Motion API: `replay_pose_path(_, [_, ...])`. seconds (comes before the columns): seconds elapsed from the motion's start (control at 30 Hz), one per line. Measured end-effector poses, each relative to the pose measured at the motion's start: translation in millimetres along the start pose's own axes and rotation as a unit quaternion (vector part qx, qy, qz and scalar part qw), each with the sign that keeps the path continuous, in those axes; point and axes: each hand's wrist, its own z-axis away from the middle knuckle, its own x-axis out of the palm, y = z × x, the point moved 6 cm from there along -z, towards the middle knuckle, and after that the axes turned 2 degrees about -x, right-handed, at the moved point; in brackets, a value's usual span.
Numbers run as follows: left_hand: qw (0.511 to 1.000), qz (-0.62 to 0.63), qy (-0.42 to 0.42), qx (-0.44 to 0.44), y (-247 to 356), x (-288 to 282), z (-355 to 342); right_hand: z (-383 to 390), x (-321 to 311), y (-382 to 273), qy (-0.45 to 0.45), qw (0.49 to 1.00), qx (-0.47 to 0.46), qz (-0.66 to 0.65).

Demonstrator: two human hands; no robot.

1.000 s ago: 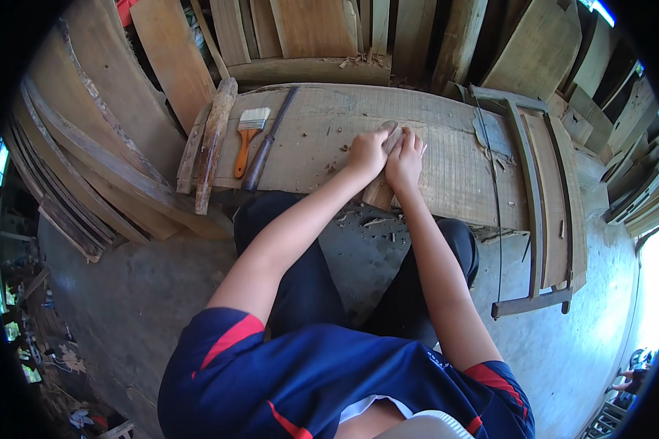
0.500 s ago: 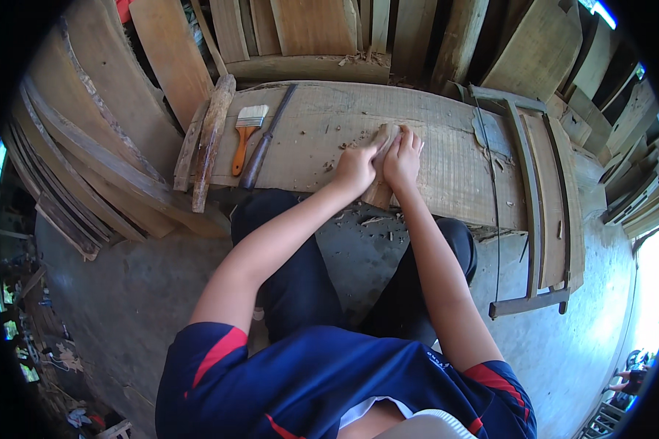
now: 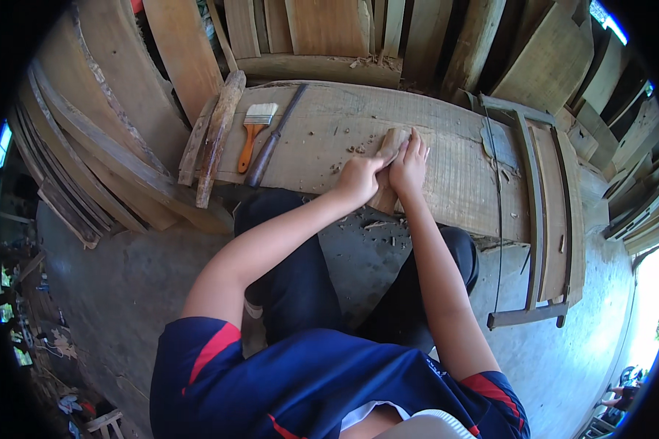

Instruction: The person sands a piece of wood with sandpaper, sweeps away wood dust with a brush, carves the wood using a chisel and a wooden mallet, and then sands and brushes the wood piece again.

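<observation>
A short, narrow wooden block (image 3: 384,199) lies on the broad plank bench in front of me, pointing away from my body. My left hand (image 3: 359,180) is closed at the block's left side, its curled fingers partly hidden and one finger reaching onto the wood. Against the right side rests my right hand (image 3: 408,170), fingers long and together, gripping the block along its edge. Left of my hands lie a paintbrush (image 3: 251,139) with an orange handle and pale bristles, and a long dark tool with a wooden handle (image 3: 262,161). Wood crumbs are scattered beside the block.
The plank bench (image 3: 322,110) spans the space before my knees. A rough stick (image 3: 222,139) lies across its left end; a wooden frame saw (image 3: 526,212) leans at its right end. Boards (image 3: 124,110) stand along the left and back. Shavings (image 3: 381,222) litter the concrete floor.
My left hand has drawn slightly back toward me along the block, and more of the block's far end shows. My right hand stays beside it. The whole view has shifted a little.
</observation>
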Motion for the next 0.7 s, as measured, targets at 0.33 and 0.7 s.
replay_pose_path(0.33, [0.997,-0.063,-0.003,-0.050,-13.5,4.4,-12.7,-1.0,6.8,-4.3,-0.008,1.000,-0.023,-0.001])
replay_pose_path(0.7, [0.993,-0.091,0.039,-0.070,-20.2,4.7,-29.4,-4.1,6.5,-9.2,-0.007,0.999,-0.035,-0.035])
